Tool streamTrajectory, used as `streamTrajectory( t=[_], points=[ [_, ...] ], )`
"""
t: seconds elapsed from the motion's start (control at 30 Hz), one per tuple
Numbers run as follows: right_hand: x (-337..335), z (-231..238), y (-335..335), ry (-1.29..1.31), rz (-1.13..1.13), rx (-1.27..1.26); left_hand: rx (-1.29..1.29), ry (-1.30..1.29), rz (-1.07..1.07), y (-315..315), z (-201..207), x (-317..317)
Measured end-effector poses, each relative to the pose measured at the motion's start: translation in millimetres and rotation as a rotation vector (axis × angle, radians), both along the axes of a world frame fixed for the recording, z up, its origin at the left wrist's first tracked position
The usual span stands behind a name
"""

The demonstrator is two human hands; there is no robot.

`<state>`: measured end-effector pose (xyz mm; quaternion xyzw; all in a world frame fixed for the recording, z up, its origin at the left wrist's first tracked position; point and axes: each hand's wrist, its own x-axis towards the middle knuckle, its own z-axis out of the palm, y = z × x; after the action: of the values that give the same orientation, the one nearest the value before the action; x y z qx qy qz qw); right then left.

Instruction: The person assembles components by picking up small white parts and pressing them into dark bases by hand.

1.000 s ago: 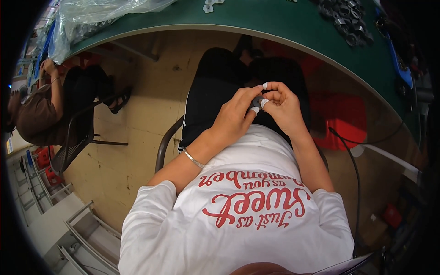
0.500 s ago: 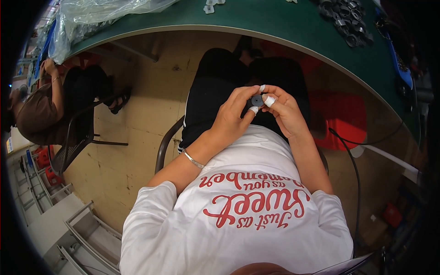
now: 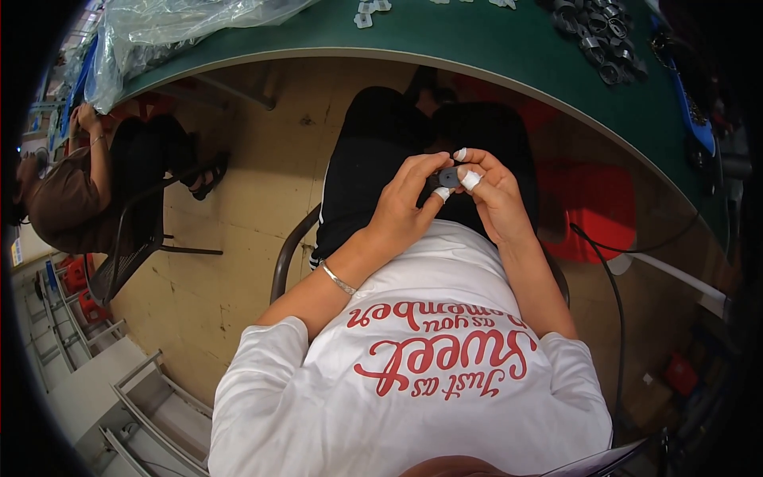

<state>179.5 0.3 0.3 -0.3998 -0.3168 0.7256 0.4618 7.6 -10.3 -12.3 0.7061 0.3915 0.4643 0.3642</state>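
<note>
Above my lap, my left hand [image 3: 401, 195] pinches a small dark grey plastic part [image 3: 447, 177] between its thumb and fingers. The part has a rounded face with a small hole in it. My right hand [image 3: 501, 199] meets it from the other side, with its thumb against the part's right end and its index finger curved above. The remaining right fingers are mostly hidden. White tape wraps the left thumb tip, the right thumb and the right index fingertip. A silver bangle [image 3: 338, 279] circles my left wrist.
Ahead curves the edge of a green table [image 3: 445, 36]. On it lie a pile of dark ring-shaped parts [image 3: 600, 36], small whitish pieces [image 3: 364, 16], clear plastic sheeting [image 3: 159, 36] and a blue tray [image 3: 693, 111]. A red stool [image 3: 608, 203] stands right; another person [image 3: 71, 179] sits left.
The grey part has turned and tilted between my hands, showing more of its length. My right index finger has lifted away from the left fingers.
</note>
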Motion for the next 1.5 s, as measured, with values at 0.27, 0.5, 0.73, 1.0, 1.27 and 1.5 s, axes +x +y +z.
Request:
streamTrajectory(
  t=[0.27,0.5,0.73,1.0,1.27,1.5],
  points=[
    [-5,10,2,-0.069,-0.005,0.043,0.133,0.071,-0.056,7,19,-4],
    [2,86,34,-0.366,-0.236,0.580,0.765,0.161,0.402,115,127,-64],
    [58,95,71,-0.976,-0.679,0.762,0.565,0.354,0.285,150,187,-31],
    [111,86,97,-1.574,-0.860,0.686,0.453,0.295,-0.112,176,140,90],
    [104,88,99,-1.715,-0.666,0.750,0.817,0.633,0.189,201,112,137],
    [106,87,97,-1.737,-0.622,0.703,0.636,0.543,-0.025,216,104,140]
  ],
)
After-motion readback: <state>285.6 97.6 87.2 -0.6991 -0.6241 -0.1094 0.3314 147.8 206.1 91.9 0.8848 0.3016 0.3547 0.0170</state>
